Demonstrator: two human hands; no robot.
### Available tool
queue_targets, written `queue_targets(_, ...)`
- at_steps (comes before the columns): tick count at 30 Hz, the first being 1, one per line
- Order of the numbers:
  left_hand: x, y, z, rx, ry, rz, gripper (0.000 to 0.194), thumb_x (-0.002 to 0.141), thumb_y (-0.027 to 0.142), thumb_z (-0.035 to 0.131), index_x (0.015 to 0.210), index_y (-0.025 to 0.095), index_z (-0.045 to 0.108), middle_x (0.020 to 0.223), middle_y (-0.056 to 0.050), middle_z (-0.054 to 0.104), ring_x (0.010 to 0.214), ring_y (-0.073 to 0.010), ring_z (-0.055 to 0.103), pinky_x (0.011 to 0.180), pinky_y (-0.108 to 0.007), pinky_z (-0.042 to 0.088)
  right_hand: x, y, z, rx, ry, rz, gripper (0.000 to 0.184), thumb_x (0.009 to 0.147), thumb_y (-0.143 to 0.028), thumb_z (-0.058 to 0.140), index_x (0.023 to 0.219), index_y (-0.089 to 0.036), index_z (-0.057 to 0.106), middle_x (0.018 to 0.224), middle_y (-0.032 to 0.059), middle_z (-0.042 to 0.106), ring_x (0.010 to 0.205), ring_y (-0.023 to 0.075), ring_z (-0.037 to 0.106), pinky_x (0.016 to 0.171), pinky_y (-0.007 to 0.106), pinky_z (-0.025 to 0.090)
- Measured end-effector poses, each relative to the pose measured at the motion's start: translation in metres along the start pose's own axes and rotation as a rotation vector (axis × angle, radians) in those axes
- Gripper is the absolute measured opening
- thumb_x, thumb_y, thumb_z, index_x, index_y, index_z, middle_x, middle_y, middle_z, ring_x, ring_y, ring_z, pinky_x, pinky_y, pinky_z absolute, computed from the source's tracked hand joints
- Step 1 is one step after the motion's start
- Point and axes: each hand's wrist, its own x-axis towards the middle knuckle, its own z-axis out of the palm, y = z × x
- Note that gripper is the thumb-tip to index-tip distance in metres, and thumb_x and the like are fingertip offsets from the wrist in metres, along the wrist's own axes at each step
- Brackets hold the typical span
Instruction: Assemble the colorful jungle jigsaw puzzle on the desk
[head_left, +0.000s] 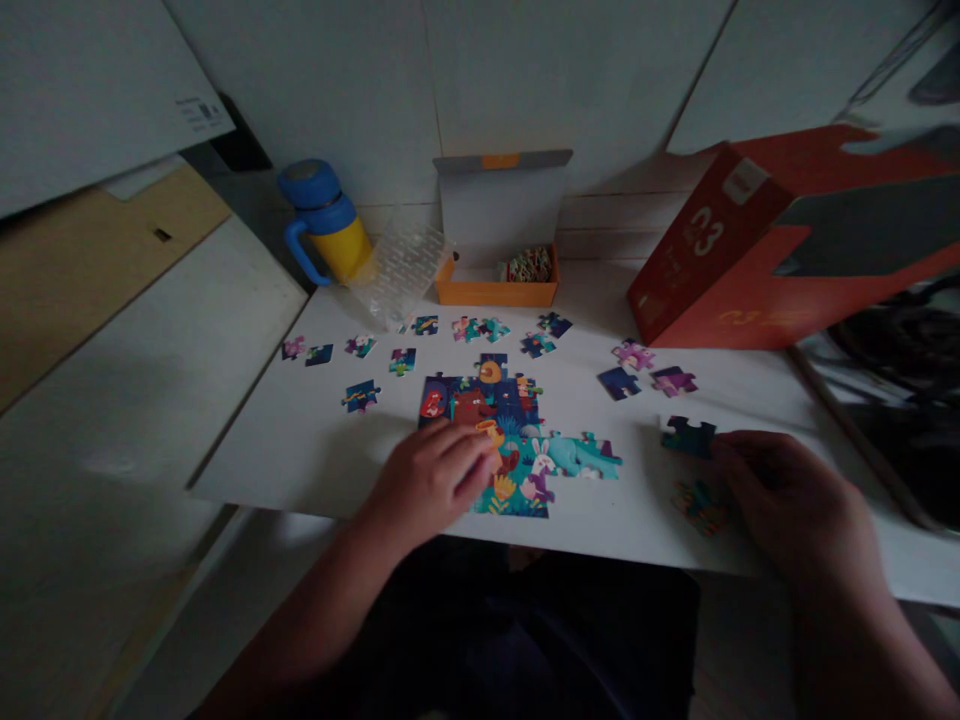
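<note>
In the head view, my left hand (435,478) rests over the left side of a partly joined jigsaw puzzle (517,425), fingers stretched out and no piece held. It covers part of the picture, which shows a bear, a rabbit and other animals. At the right, my right hand (802,495) pinches a dark teal puzzle piece (688,437) by its right edge, slightly blurred. Just below that piece, a multicoloured puzzle piece (701,507) lies near my right fingers. Beyond it are a purple puzzle piece (673,380) and a dark blue puzzle piece (619,383).
Several loose puzzle pieces (361,396) lie scattered across the white table (300,455). At the back stand a blue and yellow flask (337,235), clear bubble wrap (401,270) and an open orange box (495,293). A large red box (705,260) leans at the right.
</note>
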Motion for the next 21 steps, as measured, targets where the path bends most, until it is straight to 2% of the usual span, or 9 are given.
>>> queue_targets(2, 0.009, -0.037, -0.016, 0.126, -0.035, -0.128, 0.023, 0.108, 0.028, 0.059, 0.123, 0.017, 0.072, 0.121, -0.011, 0.077, 0.112, -0.0261, 0.073, 0.101, -0.046, 0.063, 0.001, 0.002, 0.001, 0.024, -0.015, -0.041, 0.046, 0.083, -0.063, 0.068, 0.105, -0.023, 0.076, 0.091, 0.0091, 0.081, 0.071, 0.0242, 0.071, 0.059, 0.034, 0.048)
queue_targets(5, 0.017, -0.098, -0.03, 0.271, -0.123, -0.247, 0.044, 0.11, 0.035, 0.055, 0.144, 0.008, 0.062, 0.147, -0.022, 0.064, 0.14, -0.0356, 0.061, 0.123, -0.057, 0.05, 0.003, 0.009, 0.004, 0.084, -0.009, -0.101, 0.046, 0.088, -0.064, 0.069, 0.105, -0.022, 0.075, 0.084, 0.0062, 0.078, 0.066, 0.021, 0.067, 0.058, 0.031, 0.048)
queue_targets(7, 0.016, -0.132, -0.034, 0.301, -0.204, -0.259, 0.054, 0.113, 0.042, 0.047, 0.148, 0.002, 0.056, 0.15, -0.023, 0.062, 0.142, -0.0365, 0.06, 0.124, -0.058, 0.048, 0.004, 0.013, 0.005, 0.13, -0.005, -0.135, 0.045, 0.09, -0.063, 0.07, 0.106, -0.022, 0.075, 0.081, 0.0051, 0.077, 0.065, 0.0195, 0.065, 0.057, 0.03, 0.046)
queue_targets(9, 0.014, -0.156, -0.035, 0.305, -0.246, -0.259, 0.064, 0.116, 0.055, 0.038, 0.146, 0.002, 0.058, 0.146, -0.019, 0.065, 0.139, -0.0336, 0.062, 0.122, -0.058, 0.05, 0.004, 0.016, 0.007, 0.181, -0.009, -0.156, 0.043, 0.093, -0.062, 0.07, 0.107, -0.021, 0.075, 0.084, 0.0053, 0.077, 0.066, 0.0188, 0.065, 0.056, 0.029, 0.046)
queue_targets(10, 0.012, -0.164, -0.035, 0.29, -0.265, -0.229, 0.07, 0.115, 0.063, 0.034, 0.144, 0.004, 0.06, 0.144, -0.015, 0.066, 0.138, -0.0311, 0.062, 0.122, -0.057, 0.05, 0.005, 0.018, 0.007, 0.201, -0.014, -0.163, 0.042, 0.094, -0.06, 0.07, 0.108, -0.021, 0.074, 0.086, 0.0056, 0.077, 0.068, 0.0186, 0.065, 0.057, 0.028, 0.046)
queue_targets(13, 0.012, -0.176, -0.034, 0.28, -0.22, -0.191, 0.091, 0.106, 0.083, 0.026, 0.132, 0.006, 0.067, 0.131, -0.01, 0.068, 0.128, -0.0265, 0.065, 0.117, -0.054, 0.053, 0.006, 0.02, 0.008, 0.2, -0.016, -0.17, 0.039, 0.096, -0.057, 0.07, 0.109, -0.021, 0.074, 0.091, 0.0057, 0.078, 0.071, 0.0183, 0.067, 0.061, 0.028, 0.048)
queue_targets(16, 0.017, -0.178, -0.035, 0.256, -0.193, -0.255, 0.106, 0.094, 0.097, 0.025, 0.124, 0.008, 0.073, 0.117, -0.007, 0.068, 0.109, -0.02, 0.069, 0.107, -0.05, 0.059, 0.007, 0.021, 0.009, 0.196, -0.02, -0.182, 0.039, 0.097, -0.058, 0.068, 0.11, -0.021, 0.074, 0.09, 0.0057, 0.077, 0.072, 0.0182, 0.066, 0.062, 0.028, 0.047)
queue_targets(19, 0.019, -0.179, -0.038, 0.197, -0.222, -0.373, 0.107, 0.085, 0.103, 0.032, 0.12, 0.012, 0.076, 0.104, -0.002, 0.066, 0.089, -0.0119, 0.069, 0.093, -0.039, 0.064, 0.006, 0.018, 0.008, 0.21, -0.027, -0.194, 0.041, 0.098, -0.059, 0.068, 0.11, -0.021, 0.073, 0.088, 0.0049, 0.075, 0.07, 0.0176, 0.063, 0.061, 0.028, 0.046)
queue_targets(21, 0.019, -0.178, -0.04, 0.181, -0.21, -0.398, 0.103, 0.083, 0.103, 0.037, 0.113, 0.012, 0.076, 0.098, 0.001, 0.065, 0.084, -0.008, 0.067, 0.088, -0.032, 0.063, 0.005, 0.017, 0.006, 0.209, -0.031, -0.194, 0.038, 0.099, -0.058, 0.068, 0.11, -0.022, 0.072, 0.087, 0.0036, 0.074, 0.069, 0.0167, 0.061, 0.061, 0.028, 0.045)
